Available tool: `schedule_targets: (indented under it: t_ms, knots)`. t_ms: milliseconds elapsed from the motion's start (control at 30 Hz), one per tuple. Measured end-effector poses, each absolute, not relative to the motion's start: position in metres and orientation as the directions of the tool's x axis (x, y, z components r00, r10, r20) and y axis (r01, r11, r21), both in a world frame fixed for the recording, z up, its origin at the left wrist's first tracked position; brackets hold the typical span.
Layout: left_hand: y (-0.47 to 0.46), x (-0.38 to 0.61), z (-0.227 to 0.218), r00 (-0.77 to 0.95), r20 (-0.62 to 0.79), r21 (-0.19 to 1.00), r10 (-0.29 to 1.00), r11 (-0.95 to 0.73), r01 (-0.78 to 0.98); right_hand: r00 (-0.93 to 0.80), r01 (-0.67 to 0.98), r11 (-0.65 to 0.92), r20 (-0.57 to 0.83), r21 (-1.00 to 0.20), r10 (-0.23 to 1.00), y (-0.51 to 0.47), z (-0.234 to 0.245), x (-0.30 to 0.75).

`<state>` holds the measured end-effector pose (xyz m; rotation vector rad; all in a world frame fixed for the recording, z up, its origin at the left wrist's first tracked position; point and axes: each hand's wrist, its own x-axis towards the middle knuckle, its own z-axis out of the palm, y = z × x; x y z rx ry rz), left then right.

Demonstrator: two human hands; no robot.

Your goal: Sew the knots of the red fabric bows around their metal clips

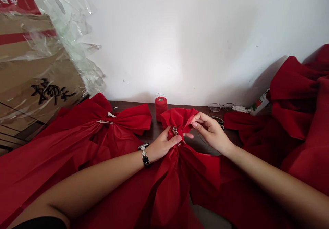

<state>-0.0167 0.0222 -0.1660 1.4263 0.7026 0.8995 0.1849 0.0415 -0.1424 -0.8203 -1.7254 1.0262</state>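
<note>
A red fabric bow (169, 188) is in front of me, its loops spread up and down and its long tails hanging toward me. My left hand (164, 142) is closed around the gathered middle, thumb on top. A metal hair clip (175, 131) lies against that middle, beside the thumb. My right hand (212, 133) is at the bow's upper right edge with thumb and forefinger pinched together. Whatever lies in that pinch is too small to make out; a thin dark line hangs below the fingers.
A red thread spool (161, 109) with several needles stuck in its top stands by the wall. Another red bow (123, 126) with a metal clip lies at left. Glasses (221, 107) rest behind my right hand. Cardboard boxes (23, 71) rise at left; red fabric (303, 119) is piled at right.
</note>
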Motion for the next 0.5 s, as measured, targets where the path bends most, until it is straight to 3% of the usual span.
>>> schedule_targets:
  t_ms: [233,400,500]
  knots:
    - [0.019,-0.016,-0.157,0.555,0.137,0.986,0.821,-0.06,-0.155,-0.358,0.257,0.577,0.478,-0.775,0.802,0.046,-0.152,0.193]
    - [0.02,-0.016,-0.163,0.591,0.178,0.973,0.787,-0.05,-0.226,-0.321,0.349,0.569,0.475,-0.745,0.819,0.041,-0.153,0.19]
    - [0.019,-0.018,-0.168,0.595,0.146,0.985,0.791,-0.059,-0.164,-0.3,0.346,0.553,0.469,-0.758,0.831,0.039,-0.154,0.188]
